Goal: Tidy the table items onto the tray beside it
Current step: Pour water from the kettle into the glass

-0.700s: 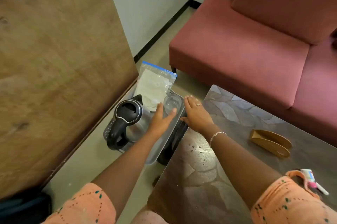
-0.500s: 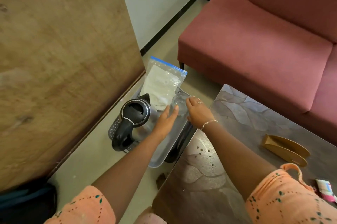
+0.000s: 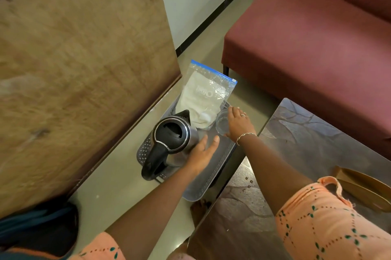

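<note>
Right hand (image 3: 240,123) fingers (image 3: 232,111) curled round glass (image 3: 222,126) on tray (image 3: 203,181); left hand (image 3: 202,154) flat, empty, now nearer kettle (image 3: 172,136)

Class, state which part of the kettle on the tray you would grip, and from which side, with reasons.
Grip the kettle by its black handle, coming from above on the near left. It stands upright on the tray, and the handle loop points away from the bag and glass, so that side is unobstructed.
</note>
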